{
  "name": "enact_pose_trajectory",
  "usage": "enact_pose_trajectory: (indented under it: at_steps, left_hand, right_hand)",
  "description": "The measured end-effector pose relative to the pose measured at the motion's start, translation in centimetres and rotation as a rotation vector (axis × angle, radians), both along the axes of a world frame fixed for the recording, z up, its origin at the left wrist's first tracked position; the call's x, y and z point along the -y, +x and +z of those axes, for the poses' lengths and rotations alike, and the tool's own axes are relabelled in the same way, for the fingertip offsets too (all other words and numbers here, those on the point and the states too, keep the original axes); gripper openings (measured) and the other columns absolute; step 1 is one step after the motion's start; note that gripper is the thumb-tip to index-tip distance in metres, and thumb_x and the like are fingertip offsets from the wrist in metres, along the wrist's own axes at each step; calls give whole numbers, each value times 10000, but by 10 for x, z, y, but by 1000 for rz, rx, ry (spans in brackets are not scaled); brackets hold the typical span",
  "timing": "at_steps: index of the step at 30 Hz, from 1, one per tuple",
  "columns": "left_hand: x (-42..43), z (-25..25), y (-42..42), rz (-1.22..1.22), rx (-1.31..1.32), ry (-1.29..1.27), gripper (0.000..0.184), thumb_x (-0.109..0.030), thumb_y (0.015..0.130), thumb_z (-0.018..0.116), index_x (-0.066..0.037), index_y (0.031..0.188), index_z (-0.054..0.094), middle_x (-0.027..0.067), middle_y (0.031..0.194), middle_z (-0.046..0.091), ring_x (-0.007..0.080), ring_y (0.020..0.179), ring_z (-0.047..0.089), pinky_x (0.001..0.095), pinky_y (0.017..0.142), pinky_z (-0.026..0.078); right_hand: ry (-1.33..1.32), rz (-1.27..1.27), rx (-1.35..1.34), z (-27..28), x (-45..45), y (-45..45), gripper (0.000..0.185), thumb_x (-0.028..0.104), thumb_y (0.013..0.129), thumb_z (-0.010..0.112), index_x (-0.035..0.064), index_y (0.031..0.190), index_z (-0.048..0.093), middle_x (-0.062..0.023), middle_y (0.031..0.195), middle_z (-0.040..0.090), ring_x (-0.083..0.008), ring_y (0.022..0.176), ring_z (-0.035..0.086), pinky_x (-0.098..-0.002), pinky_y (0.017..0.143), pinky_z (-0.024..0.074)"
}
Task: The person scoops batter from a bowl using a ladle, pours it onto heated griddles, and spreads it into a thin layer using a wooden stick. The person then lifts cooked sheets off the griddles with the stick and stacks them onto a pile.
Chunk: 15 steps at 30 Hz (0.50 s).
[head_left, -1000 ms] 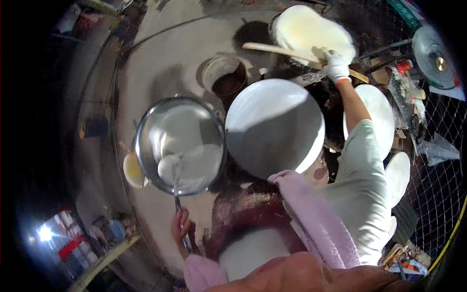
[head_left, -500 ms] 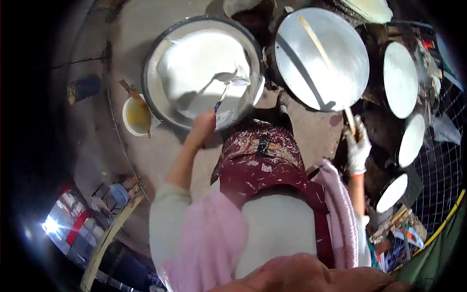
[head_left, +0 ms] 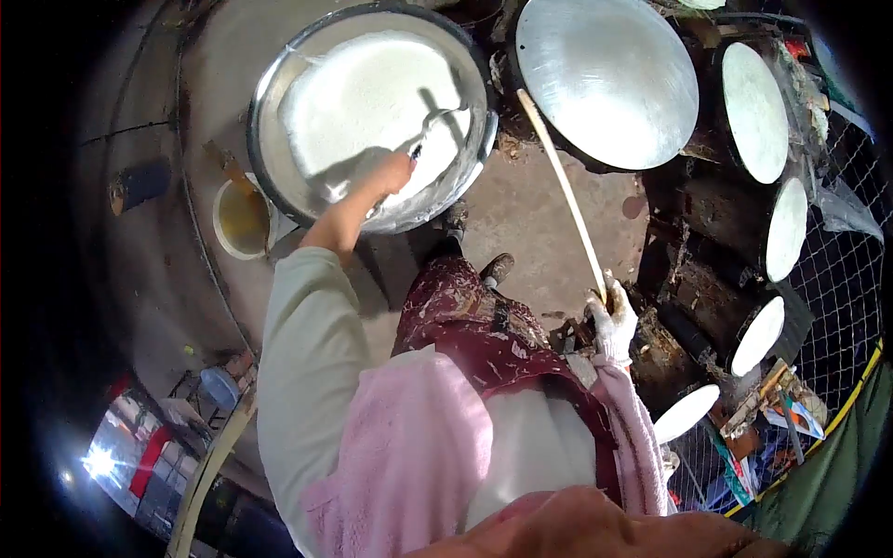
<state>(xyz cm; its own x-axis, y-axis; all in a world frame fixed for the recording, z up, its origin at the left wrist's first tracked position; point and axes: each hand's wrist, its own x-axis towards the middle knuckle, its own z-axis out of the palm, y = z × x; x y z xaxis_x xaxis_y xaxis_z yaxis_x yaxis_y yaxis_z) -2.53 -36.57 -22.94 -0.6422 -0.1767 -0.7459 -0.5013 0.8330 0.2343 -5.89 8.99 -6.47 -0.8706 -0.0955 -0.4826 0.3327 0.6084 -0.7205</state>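
Head view: the left hand (head_left: 395, 173) is over the basin (head_left: 271, 121), its fingers closed around the ladle (head_left: 416, 151). The far end of the ladle is at the white liquid (head_left: 349, 88) inside the basin; whether it carries a load cannot be determined. The gloved right hand (head_left: 614, 321) has its fingers wrapped around the near end of the stick (head_left: 572, 200), which slants above the floor (head_left: 544, 228) towards the griddle (head_left: 609, 84). The stick's far end appears at the griddle's edge; contact cannot be confirmed. The griddle is beside the basin, on its right. In this inspector's judgement, the step in hand is working or scooping the liquid. The next move calls for a firm grip, a level ladle clear of the basin's rim, and the stick controlled near the griddle, since a tilted ladle could spill.
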Motion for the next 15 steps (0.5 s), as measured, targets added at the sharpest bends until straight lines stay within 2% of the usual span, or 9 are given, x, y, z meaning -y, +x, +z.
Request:
enact_pose_trajectory:
  at_steps: [1,2,3,4,6,8,12,14,15]
  left_hand:
    - [-13,13,6,271,95,225,346,-290,995,415,-10,876,581,128,686,598,203,571,587,345,501,450]
    - [-24,-46,39,864,47,623,321,-292,1004,408,-43,833,516,33,598,466,122,472,435,280,400,338]
    - [-38,-45,54,1102,60,828,316,-298,1014,387,-60,817,456,-9,590,368,102,455,314,251,372,261]
    - [-50,-51,68,1171,106,896,327,-304,1012,393,-41,830,461,3,596,368,99,440,311,248,370,256]
    - [-78,-75,105,1340,106,1162,348,-344,995,429,-36,843,487,11,596,374,103,409,311,249,370,253]
    - [-111,-80,125,1550,28,1382,355,-366,984,455,-37,863,512,-15,586,381,84,395,319,239,402,269]
    - [-149,-81,139,1691,-181,2036,313,-310,1007,430,-24,979,552,-66,620,380,27,373,290,223,483,336]
    - [-163,30,118,1673,-337,2164,299,-269,1019,400,2,1016,528,-65,625,375,24,372,302,229,510,364]
    - [-168,40,120,1651,-391,2320,286,-234,1024,377,18,1045,511,-56,635,379,28,374,323,235,527,370]
  right_hand:
    - [58,54,19,-8,2,3,503,35,782,733,-16,1249,556,-83,1156,642,-93,950,586,-237,868,470]
    - [84,126,55,-22,-3,8,561,63,767,752,8,1282,537,-72,1144,647,-81,923,580,-228,843,477]
    - [81,146,123,-26,3,11,571,86,774,751,21,1295,528,-77,1151,648,-90,940,591,-231,852,474]
    - [82,165,195,-37,9,18,581,109,781,749,34,1309,519,-83,1157,649,-99,956,603,-234,861,471]
    - [162,410,171,-82,-9,38,546,345,871,638,70,1323,507,-107,1225,617,-199,1098,602,-293,932,446]
    - [177,436,277,-105,-5,59,458,244,887,620,24,1282,548,-113,1225,616,-132,1062,574,-262,936,421]
    - [-87,-16,561,-87,-152,107,234,104,872,493,-17,1014,634,-126,1107,641,-218,991,616,-336,868,476]
    - [-149,-62,610,-76,-193,112,250,100,880,504,-15,1076,609,-123,1155,620,-204,1031,593,-322,901,453]
    - [-141,-28,616,-83,-193,109,265,98,884,510,-15,1107,596,-121,1178,610,-197,1050,581,-315,918,441]
